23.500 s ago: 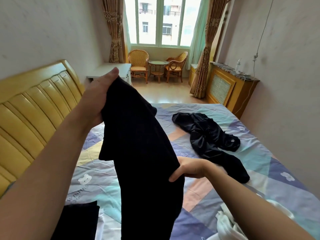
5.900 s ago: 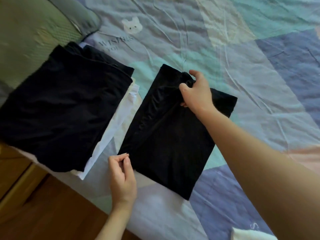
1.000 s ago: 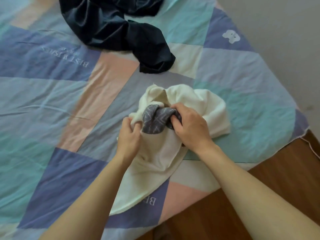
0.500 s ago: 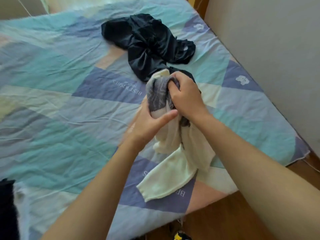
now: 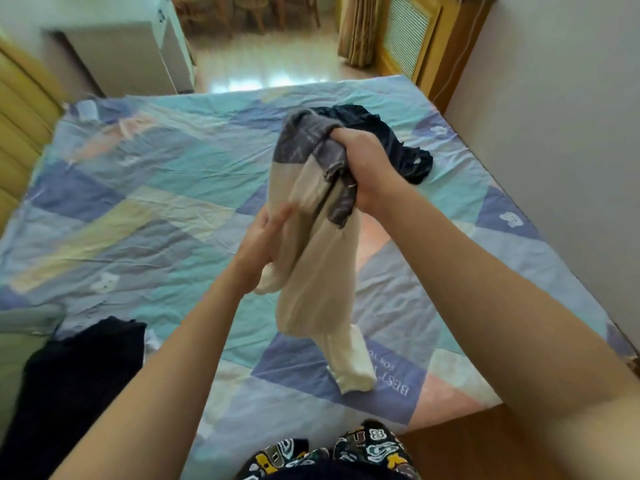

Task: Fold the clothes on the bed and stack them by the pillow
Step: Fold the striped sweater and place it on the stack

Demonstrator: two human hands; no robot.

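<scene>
Lifted higher than half a second ago, the cream garment [image 5: 318, 271] now hangs clear of the bed [image 5: 145, 216], and the view has tipped up so the far edge of the mattress and the floor beyond it show. The right hand [image 5: 367, 168] grips the garment's grey patterned top in a closed fist, held up over the middle of the bed. The left hand [image 5: 263, 244] sits lower and to the left, its fingers loosely curled around a fold of the cream cloth; how firmly it pinches cannot be told through the blur.

The garment's long axis runs nearly straight down, grey end up, cream end tapering toward the near edge of the bed, its tip just above or touching the sheet.

Behind the right hand a dark crumpled garment [image 5: 398, 143] lies on the far right part of the bed. At the near left, a folded black stack [image 5: 79, 375] rests by the green pillow [image 5: 20, 341], with a white piece showing at its right side.

Open sheet stretches wide to the left and centre. The right edge of the bed runs close to the wall [image 5: 571, 133]; the near edge meets wooden floor. A yellow headboard [image 5: 20, 126] lines the left, and a white cabinet [image 5: 131, 53] stands past the far left corner.
</scene>
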